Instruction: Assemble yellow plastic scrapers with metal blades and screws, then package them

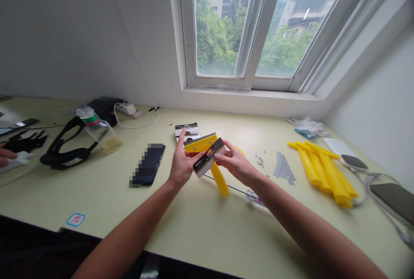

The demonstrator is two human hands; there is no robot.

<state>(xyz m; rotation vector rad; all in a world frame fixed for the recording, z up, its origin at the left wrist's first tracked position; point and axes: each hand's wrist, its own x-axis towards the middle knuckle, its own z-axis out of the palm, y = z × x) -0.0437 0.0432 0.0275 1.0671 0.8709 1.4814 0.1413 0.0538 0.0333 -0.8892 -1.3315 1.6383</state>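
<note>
**Yellow plastic T-shaped scraper (202, 144) and black-and-white printed card (208, 158) held above pale green bench (200, 227)**

The scraper is held by one end of its head in the bare left hand (183, 164), whose grip is clamped there with the index finger raised; its handle is pointed down toward the near edge. The card is pinched in the grip of the bare right hand (237, 162) and held tilted in front of the scraper. Whether it is also touched by the left thumb cannot be told. Beneath, a steel-shafted screwdriver with a clear handle (254, 198) is partly covered. To the right, small silvery screws (260, 161) are scattered near flat grey metal blades (283, 169), with yellow plastic scrapers (323, 171) piled farther along. On the left, a black rectangular phone (155, 164) is laid flat.
</note>
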